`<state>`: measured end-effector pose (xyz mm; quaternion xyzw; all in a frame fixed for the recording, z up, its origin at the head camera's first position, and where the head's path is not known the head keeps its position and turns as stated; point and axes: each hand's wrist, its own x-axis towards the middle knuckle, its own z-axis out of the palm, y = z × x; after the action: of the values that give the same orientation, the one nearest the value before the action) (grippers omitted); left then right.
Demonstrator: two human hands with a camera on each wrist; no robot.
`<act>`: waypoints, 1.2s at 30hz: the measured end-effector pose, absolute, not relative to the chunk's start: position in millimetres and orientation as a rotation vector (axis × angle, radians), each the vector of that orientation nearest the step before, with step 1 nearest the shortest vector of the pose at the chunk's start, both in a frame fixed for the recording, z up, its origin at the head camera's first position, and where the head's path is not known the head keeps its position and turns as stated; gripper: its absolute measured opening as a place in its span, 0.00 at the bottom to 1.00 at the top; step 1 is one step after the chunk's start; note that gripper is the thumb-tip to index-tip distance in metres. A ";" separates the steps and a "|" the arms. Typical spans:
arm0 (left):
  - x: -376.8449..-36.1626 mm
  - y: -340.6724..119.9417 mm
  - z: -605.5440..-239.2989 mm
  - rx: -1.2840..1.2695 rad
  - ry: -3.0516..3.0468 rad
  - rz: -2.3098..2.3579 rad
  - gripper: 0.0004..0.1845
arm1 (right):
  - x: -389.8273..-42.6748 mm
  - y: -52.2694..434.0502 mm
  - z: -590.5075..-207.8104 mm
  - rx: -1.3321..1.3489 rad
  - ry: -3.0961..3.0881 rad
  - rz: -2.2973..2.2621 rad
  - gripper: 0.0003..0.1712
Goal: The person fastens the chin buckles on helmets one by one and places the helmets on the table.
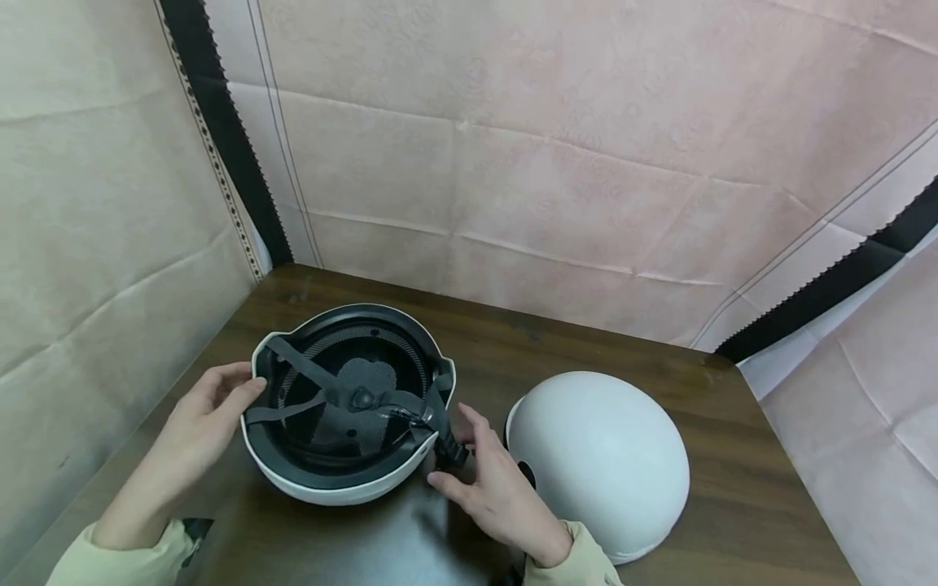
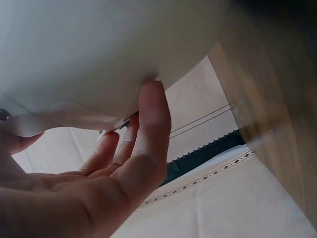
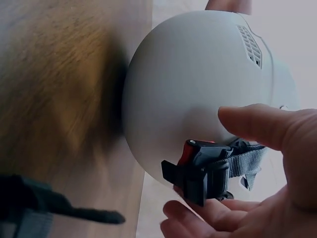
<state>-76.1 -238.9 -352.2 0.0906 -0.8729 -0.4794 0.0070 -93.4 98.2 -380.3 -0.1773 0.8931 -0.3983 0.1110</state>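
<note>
surface: dark wood table (image 1: 733,456) | walls: pale pink cloth (image 1: 557,163), black bands (image 1: 220,138)

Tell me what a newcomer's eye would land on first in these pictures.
First, the upturned helmet at the left of the wooden table, its dark padded inside and grey straps showing. The left hand steadies its rim while the right hand holds the black buckle at its near edge. A second helmet sits dome-up to the right.

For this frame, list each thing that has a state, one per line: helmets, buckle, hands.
Upturned helmet: upside down, inside facing up.
Second helmet: dome up on table.
Buckle: hanging outside the rim, between right hand's fingers.
Left hand: fingers straight, touching rim.
Right hand: holding buckle.
</note>
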 end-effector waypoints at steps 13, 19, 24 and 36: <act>-67.7 -231.1 -341.7 0.223 -2.744 -1.496 0.41 | -90.9 120.2 -358.8 -0.518 2.668 -1.196 0.12; -63.2 -228.7 -325.9 0.166 -2.694 -1.347 0.38 | -87.5 130.2 -333.4 -0.512 2.742 -1.259 0.18; -58.9 -215.0 -309.4 0.001 -2.670 -1.265 0.32 | -85.1 133.5 -316.6 -0.465 2.805 -1.303 0.17; -60.8 -151.1 -236.4 -0.504 -2.744 -1.202 0.28 | -84.6 125.6 -288.9 -0.700 2.937 -1.347 0.19</act>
<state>-60.8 -151.1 -236.4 -0.1658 -0.9020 -0.3953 0.0520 -84.6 125.6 -288.9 -0.2110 0.8854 -0.4060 -0.0819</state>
